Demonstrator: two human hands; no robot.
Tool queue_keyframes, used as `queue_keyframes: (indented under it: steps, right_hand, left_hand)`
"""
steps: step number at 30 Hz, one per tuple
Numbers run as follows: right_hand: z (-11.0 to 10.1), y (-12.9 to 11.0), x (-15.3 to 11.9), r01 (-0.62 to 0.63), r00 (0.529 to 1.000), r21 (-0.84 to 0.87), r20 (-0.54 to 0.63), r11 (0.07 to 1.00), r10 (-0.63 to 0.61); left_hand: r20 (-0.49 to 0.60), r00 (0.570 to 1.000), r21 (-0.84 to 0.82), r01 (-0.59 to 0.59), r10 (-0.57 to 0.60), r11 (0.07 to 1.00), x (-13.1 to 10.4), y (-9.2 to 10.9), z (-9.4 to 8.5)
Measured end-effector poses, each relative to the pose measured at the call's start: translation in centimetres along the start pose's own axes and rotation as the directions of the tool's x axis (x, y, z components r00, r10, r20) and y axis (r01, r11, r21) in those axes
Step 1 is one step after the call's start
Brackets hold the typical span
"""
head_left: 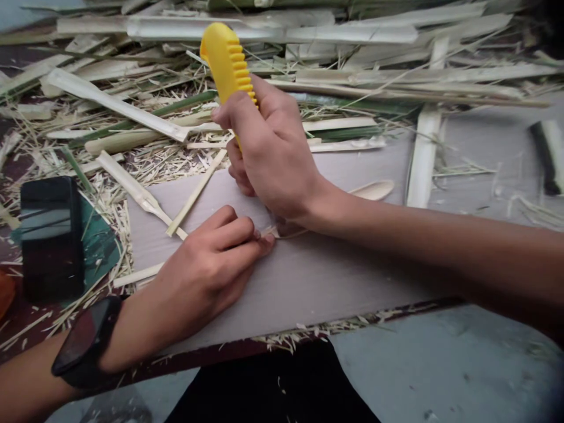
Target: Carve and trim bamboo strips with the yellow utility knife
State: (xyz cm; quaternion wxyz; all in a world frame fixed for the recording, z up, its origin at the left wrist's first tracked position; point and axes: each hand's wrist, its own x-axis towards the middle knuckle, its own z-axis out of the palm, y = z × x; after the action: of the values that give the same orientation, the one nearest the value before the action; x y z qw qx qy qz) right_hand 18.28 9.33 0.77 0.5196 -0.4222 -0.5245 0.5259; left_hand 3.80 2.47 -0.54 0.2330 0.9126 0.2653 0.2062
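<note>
My right hand (273,141) is closed around a yellow utility knife (225,59) with a ribbed grip, its handle tilted up and away. The blade is mostly hidden below my fist. My left hand (220,258) pinches the thin end of a pale bamboo piece (373,190) lying over the grey board (317,288). Beyond my right wrist that piece widens into a rounded, spoon-like end; its middle is covered by the wrist. Close to my left knuckles lie a narrowed bamboo strip (132,182) and a short flat strip (197,192).
Split bamboo lengths (273,30) and shavings (145,155) heap along the far side. A black phone (51,235) rests on something green at the left. An upright white strip (425,153) crosses the board at right. The board's near edge is above my lap.
</note>
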Motion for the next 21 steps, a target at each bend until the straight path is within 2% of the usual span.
queue_keyframes:
  steps: [3, 7, 14, 17, 21]
  right_hand:
    - [0.6, 0.3, 0.3, 0.139, 0.988, 0.12, -0.086, 0.983, -0.129]
    - [1.0, 0.0, 0.1, 0.178, 0.984, 0.168, -0.053, 0.97, -0.172]
    - [0.9, -0.9, -0.4, 0.169, 0.985, 0.174, -0.006, 0.97, -0.171]
    - [0.9, -0.8, -0.5, 0.16, 0.987, 0.177, -0.027, 0.971, -0.157]
    - [0.7, -0.4, -0.5, 0.127, 0.992, 0.134, 0.003, 0.983, -0.129]
  left_hand:
    - [-0.006, 1.0, -0.001, 0.004, -0.004, 1.0, 0.0, 0.0, 0.0]
    - [-0.015, 1.0, -0.01, 0.009, -0.009, 1.0, 0.0, 0.0, -0.1]
    - [-0.038, 0.999, -0.025, 0.007, -0.008, 1.0, -0.1, 0.0, 0.0]
    - [-0.039, 0.999, -0.023, 0.007, -0.008, 1.0, -0.1, -0.1, 0.1]
    - [-0.041, 0.999, -0.026, 0.001, -0.002, 1.0, -0.2, -0.1, 0.1]
